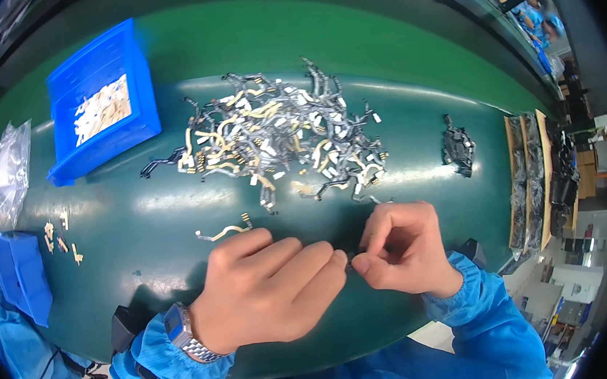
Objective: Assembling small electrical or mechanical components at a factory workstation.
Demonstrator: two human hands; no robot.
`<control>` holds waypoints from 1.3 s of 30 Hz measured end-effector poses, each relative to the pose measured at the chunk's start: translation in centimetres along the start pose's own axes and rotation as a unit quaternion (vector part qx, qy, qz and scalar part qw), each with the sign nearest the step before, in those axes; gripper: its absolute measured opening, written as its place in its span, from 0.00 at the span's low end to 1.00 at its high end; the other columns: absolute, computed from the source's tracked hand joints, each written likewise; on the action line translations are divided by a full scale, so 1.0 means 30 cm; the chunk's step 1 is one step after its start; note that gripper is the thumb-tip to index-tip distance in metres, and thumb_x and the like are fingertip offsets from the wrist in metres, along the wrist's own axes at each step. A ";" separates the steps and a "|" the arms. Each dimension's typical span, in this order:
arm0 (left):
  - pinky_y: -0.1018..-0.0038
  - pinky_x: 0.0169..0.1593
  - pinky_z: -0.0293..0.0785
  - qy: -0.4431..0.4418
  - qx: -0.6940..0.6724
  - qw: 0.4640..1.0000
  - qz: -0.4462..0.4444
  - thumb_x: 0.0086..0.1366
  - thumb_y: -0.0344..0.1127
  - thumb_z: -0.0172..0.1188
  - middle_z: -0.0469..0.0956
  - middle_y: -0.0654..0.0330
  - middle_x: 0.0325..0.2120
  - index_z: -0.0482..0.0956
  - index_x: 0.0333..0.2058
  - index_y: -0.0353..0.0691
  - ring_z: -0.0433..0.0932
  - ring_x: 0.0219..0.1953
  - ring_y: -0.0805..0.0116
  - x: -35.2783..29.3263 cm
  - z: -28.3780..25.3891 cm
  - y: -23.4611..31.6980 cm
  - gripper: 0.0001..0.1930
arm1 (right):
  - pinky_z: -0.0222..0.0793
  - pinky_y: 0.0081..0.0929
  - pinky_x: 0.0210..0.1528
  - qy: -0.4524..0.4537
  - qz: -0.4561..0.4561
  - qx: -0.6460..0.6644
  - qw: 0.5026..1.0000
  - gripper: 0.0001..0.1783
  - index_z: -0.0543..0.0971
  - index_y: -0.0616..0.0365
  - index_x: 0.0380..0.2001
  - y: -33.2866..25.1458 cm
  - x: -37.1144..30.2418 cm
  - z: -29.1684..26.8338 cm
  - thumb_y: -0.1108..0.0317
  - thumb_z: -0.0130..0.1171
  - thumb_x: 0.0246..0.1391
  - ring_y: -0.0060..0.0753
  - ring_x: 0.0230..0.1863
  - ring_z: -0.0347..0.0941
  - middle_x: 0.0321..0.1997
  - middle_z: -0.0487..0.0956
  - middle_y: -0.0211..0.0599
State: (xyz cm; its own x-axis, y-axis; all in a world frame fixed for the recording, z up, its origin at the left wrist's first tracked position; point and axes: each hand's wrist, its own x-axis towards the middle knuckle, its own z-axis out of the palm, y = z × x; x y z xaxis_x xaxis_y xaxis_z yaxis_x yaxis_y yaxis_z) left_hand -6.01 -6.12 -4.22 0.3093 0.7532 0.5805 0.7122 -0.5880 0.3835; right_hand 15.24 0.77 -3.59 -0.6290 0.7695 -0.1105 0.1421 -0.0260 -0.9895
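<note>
My left hand (273, 287), with a metal-banded watch on its wrist, is closed with its fingertips pressed together. Facing it, my right hand (406, 249) is closed in a pinch. The fingertips of both hands nearly meet over a tiny dark piece, mostly hidden, whose kind I cannot make out. Just beyond my left knuckles lies a single cream strip with gold-coloured contacts (226, 232), like a small flexible cable. Farther off, a loose heap of similar grey, black and cream flexible strips (279, 130) with white tabs spreads over the green table (156, 251).
A blue bin (139, 81) holding pale small pieces stands at the far left. Several loose pale pieces (61, 238) lie nearer, by a second blue bin (23, 271). Small black parts (458, 147) form a pile at right. Racks of black parts (529, 179) line the right edge.
</note>
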 end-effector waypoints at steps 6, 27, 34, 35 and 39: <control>0.78 0.22 0.59 0.001 -0.015 1.000 0.000 0.45 0.31 0.74 0.82 0.67 0.27 0.86 0.30 0.45 0.75 0.19 0.76 0.007 -0.009 -0.004 0.11 | 0.51 0.12 0.19 -0.009 0.035 0.034 0.999 0.14 0.73 0.58 0.17 -0.013 -0.007 -0.007 0.78 0.70 0.47 0.06 0.18 0.62 0.18 0.75 0.22; 0.77 0.21 0.59 0.013 -0.049 0.999 -0.001 0.46 0.31 0.73 0.82 0.66 0.27 0.86 0.31 0.44 0.75 0.17 0.74 0.025 -0.015 -0.003 0.10 | 0.71 0.15 0.35 -0.093 0.054 0.121 0.987 0.05 0.79 0.65 0.36 -0.029 -0.017 -0.029 0.76 0.64 0.58 0.14 0.34 0.76 0.33 0.81 0.30; 0.77 0.20 0.59 0.032 -0.033 0.999 0.008 0.46 0.32 0.74 0.82 0.67 0.26 0.86 0.31 0.44 0.74 0.17 0.75 0.019 -0.005 -0.007 0.11 | 0.73 0.16 0.36 -0.075 0.063 0.122 0.988 0.05 0.80 0.66 0.35 -0.030 -0.018 -0.027 0.76 0.65 0.57 0.15 0.35 0.77 0.31 0.82 0.31; 0.77 0.20 0.59 0.032 -0.043 0.999 0.007 0.45 0.32 0.74 0.82 0.67 0.26 0.86 0.31 0.44 0.74 0.17 0.75 0.021 -0.003 -0.007 0.11 | 0.73 0.16 0.36 -0.078 0.060 0.123 0.988 0.05 0.80 0.66 0.35 -0.030 -0.018 -0.029 0.76 0.65 0.57 0.15 0.35 0.77 0.31 0.82 0.31; 0.78 0.21 0.60 0.025 -0.081 0.996 -0.027 0.45 0.32 0.74 0.82 0.68 0.25 0.86 0.29 0.45 0.74 0.17 0.75 0.014 -0.003 -0.004 0.10 | 0.75 0.18 0.35 -0.095 0.100 0.162 0.977 0.05 0.81 0.65 0.35 -0.039 -0.015 -0.035 0.74 0.65 0.58 0.18 0.35 0.79 0.33 0.84 0.35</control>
State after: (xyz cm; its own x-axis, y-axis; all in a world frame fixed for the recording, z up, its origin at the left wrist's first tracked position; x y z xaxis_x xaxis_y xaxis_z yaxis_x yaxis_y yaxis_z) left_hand -6.03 -5.76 -3.96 0.2388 0.7711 0.5903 0.6142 -0.5908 0.5232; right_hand 16.16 1.12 -2.29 -0.7482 0.5968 -0.2900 0.0469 -0.3883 -0.9203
